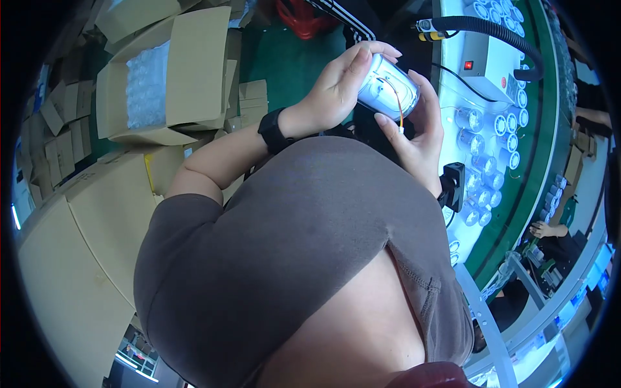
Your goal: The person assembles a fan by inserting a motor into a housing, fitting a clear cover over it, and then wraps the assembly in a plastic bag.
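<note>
Between my two hands, in front of my chest, is a white cylindrical housing [386, 90], tilted, with a clear rim. Thin reddish and yellow wires [400, 108] run across its open face to a small white connector [401, 130] near my right thumb. My left hand [346, 81] is closed round the upper left side, thumb on top and fingers over the far edge. At the lower right end my right hand [419, 132] grips it with thumb and fingers. The underside of the housing is hidden.
On the right, a white worktop [462, 100] carries several clear cylindrical cups [471, 118], a grey box [490, 68] with a red switch and a black flexible hose [498, 27]. Beyond runs a green belt [532, 142]. An open carton [197, 68] with bubble wrap stands left. Another person's hand [542, 229] shows far right.
</note>
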